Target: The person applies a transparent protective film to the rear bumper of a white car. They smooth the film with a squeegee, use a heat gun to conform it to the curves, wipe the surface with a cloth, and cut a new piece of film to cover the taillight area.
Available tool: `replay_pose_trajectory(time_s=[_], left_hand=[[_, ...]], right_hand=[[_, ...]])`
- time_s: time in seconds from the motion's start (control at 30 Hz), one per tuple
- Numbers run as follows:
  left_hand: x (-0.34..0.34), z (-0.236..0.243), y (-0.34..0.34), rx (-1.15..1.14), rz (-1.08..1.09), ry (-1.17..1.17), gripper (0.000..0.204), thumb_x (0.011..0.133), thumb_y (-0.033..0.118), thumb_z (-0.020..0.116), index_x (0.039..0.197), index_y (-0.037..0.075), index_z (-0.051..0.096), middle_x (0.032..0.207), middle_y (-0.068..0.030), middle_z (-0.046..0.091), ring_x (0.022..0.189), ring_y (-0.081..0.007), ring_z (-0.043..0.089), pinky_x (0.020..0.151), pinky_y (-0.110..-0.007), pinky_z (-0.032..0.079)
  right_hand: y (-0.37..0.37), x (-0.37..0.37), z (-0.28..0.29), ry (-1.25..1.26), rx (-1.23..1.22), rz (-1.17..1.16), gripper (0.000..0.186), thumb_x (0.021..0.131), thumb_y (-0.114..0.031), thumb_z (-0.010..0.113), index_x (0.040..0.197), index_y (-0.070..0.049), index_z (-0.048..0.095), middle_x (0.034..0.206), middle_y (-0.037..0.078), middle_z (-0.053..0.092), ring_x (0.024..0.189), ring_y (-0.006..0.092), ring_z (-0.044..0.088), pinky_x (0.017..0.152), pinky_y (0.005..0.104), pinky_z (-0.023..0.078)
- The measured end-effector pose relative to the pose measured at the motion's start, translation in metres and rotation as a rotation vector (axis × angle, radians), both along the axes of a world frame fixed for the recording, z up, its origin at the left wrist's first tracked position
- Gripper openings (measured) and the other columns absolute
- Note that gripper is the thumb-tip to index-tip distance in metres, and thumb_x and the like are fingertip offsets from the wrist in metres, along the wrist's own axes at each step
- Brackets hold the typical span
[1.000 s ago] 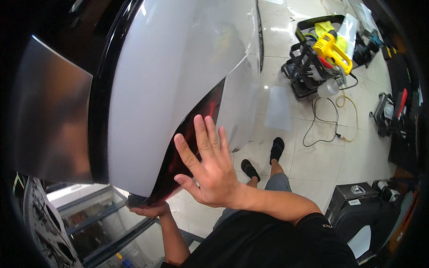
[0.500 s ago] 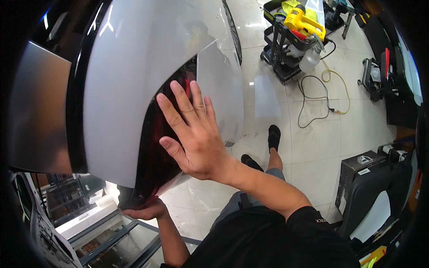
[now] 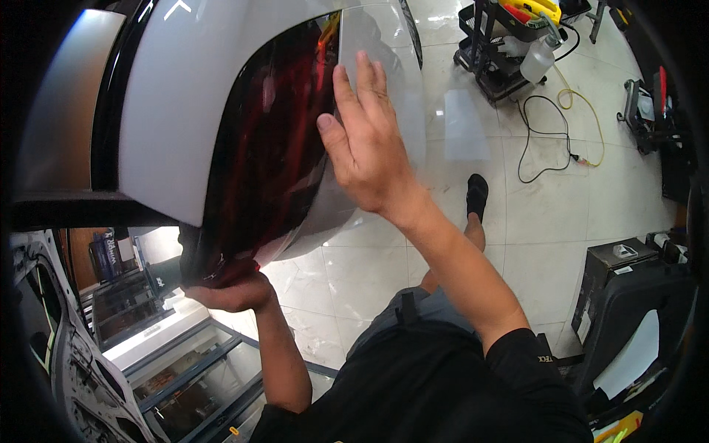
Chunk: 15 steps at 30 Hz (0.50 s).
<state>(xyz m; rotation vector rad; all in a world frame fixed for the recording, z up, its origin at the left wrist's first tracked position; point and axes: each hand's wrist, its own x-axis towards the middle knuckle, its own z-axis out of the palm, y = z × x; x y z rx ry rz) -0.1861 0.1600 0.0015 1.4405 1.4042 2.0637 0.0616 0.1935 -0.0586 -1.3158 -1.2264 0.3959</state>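
Silver-grey paint fills the upper left before us, where we have a broad car body panel (image 3: 173, 111) curving down to a pointed lower corner. Beneath it all spreads the pale tiled floor (image 3: 532, 203), and at the lower left stands a dark metal frame (image 3: 185, 384) with glassy surfaces.

Next in size comes the tail lamp (image 3: 255, 140), dark red to nearly black, lying between the silver-grey panel and a paler panel (image 3: 405, 96) on its right. Its lower end reaches past the silver-grey panel's corner. Toward the upper right we see a black cart (image 3: 484, 52), and at the lower right a black box (image 3: 617, 273).

Our right hand (image 3: 365, 144) is spread, fingers extended and thumb apart, over the seam where the lamp meets the paler panel; we cannot tell how firmly it presses. Our left hand (image 3: 233, 292) sits beneath the lamp's lower end, palm upward; whether its fingers curl around it, we cannot tell.

Smaller again are one black shoe (image 3: 478, 193) on our foot, a yellow tool (image 3: 539, 9) and a translucent spray bottle (image 3: 537, 63) at the cart, and a thin black cord (image 3: 526, 122) looping over the tiles.
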Motion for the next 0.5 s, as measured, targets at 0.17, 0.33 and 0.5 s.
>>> replay_pose_trajectory(time_s=[0.17, 0.33, 0.5], left_hand=[[-0.001, 0.0, 0.0, -0.033, 0.034, 0.123, 0.074, 0.114, 0.059, 0.019, 0.133, -0.004, 0.055, 0.126, -0.0235, 0.067, 0.101, -0.0291, 0.075, 0.073, -0.032, 0.068], [-0.001, 0.003, -0.009, -0.099, 0.067, 0.193, 0.074, 0.113, 0.062, 0.019, 0.126, -0.001, 0.056, 0.114, -0.0214, 0.07, 0.088, -0.0245, 0.075, 0.062, -0.029, 0.064], [-0.002, 0.002, -0.01, -0.062, 0.125, 0.279, 0.074, 0.112, 0.064, 0.022, 0.126, -0.001, 0.055, 0.105, -0.0174, 0.069, 0.088, -0.0242, 0.073, 0.066, -0.03, 0.063]], right_hand=[[-0.047, -0.039, -0.001, 0.093, -0.001, 0.04, 0.07, 0.106, -0.027, 0.053, 0.159, 0.015, 0.036, 0.166, 0.047, 0.017, 0.155, 0.0657, 0.018, 0.127, 0.0657, 0.018], [-0.086, -0.066, -0.005, 0.06, 0.003, 0.099, 0.077, 0.101, -0.016, 0.057, 0.164, 0.013, 0.025, 0.168, 0.046, 0.012, 0.156, 0.0649, 0.016, 0.128, 0.0655, 0.016], [-0.114, -0.095, 0.004, 0.114, -0.032, 0.154, 0.085, 0.095, -0.008, 0.061, 0.169, 0.006, 0.02, 0.174, 0.038, 0.007, 0.161, 0.0573, 0.008, 0.131, 0.0575, 0.012]])
